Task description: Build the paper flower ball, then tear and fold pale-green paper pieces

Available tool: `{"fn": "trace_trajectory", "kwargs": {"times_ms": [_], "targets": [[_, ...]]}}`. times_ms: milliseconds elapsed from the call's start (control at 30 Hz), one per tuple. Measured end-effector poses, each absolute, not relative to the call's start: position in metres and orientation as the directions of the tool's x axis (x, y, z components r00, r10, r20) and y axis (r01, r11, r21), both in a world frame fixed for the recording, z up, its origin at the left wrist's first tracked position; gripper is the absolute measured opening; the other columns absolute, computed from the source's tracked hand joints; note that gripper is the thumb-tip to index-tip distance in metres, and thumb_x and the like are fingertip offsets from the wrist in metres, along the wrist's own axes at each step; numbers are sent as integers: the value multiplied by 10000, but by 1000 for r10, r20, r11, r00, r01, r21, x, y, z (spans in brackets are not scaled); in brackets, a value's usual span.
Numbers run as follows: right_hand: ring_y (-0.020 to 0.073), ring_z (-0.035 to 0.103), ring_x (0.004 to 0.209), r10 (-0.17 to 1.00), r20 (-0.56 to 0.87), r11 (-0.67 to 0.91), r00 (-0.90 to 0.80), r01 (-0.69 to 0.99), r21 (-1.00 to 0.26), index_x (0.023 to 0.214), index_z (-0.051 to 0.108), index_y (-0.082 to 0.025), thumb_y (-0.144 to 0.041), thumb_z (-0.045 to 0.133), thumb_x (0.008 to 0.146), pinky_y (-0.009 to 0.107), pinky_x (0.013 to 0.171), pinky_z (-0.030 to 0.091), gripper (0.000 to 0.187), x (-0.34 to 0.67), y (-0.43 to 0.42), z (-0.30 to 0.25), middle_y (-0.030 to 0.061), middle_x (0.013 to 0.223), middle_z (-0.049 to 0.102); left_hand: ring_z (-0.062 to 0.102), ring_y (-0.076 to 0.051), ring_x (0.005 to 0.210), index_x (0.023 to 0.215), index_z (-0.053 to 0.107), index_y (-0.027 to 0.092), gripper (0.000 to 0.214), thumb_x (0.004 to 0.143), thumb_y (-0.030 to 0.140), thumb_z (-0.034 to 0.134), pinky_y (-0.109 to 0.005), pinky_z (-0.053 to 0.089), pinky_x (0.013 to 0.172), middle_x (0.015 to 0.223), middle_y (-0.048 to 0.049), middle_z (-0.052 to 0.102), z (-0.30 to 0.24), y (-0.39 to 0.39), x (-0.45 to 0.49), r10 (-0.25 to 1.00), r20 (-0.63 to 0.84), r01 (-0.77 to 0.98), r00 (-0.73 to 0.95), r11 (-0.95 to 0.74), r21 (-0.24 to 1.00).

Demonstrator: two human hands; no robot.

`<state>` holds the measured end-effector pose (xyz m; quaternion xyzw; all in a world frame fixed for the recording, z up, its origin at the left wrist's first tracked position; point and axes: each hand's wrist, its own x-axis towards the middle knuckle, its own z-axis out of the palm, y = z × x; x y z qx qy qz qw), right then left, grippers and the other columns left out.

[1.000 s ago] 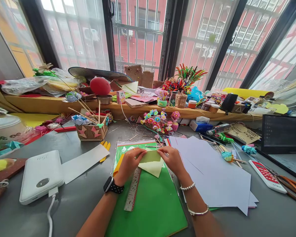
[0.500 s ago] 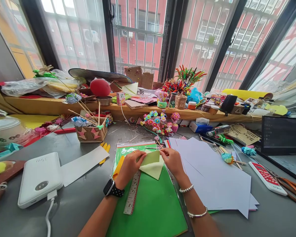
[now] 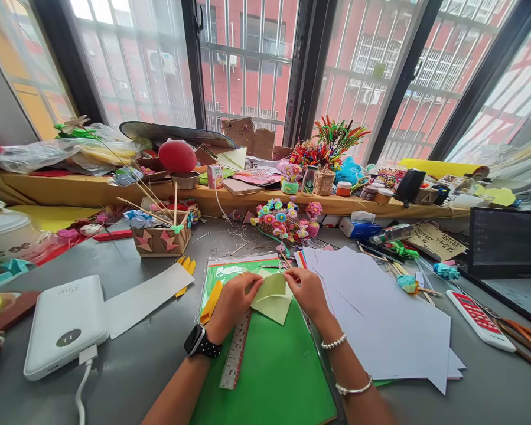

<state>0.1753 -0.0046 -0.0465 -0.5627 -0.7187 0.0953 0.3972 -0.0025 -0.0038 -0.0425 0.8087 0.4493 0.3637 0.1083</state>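
Pinches the left side of the folded pale green paper (image 3: 271,307) in the left hand (image 3: 232,300); sets the right hand (image 3: 308,293) at its top right corner, with fingertips too small to tell gripping from touching. Has the paper straight ahead between both hands, over the green paper pack (image 3: 269,372), with the darker flap's long axis running from left hand to right, rising slightly rightward. Beyond, leftward: brown cardboard box (image 3: 161,243) with wooden sticks (image 3: 175,203) and blue paper flowers (image 3: 140,219) inside. On the ledge: metal tin (image 3: 186,180) under a red balloon (image 3: 177,156), contents hidden.
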Motion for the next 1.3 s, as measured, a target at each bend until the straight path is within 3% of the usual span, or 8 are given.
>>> {"fn": "trace_trajectory", "kwargs": {"times_ms": [1300], "targets": [[161, 577, 660, 885, 463, 349, -56, 737, -579, 757, 633, -168, -198, 473, 762, 247, 618, 434, 163, 175, -6, -43, 48, 737, 655, 588, -163, 725, 798, 586, 181, 196, 807, 266, 410, -272, 441, 665, 786, -26, 649, -45, -3, -2, 797, 514, 632, 317, -582, 512]]}}
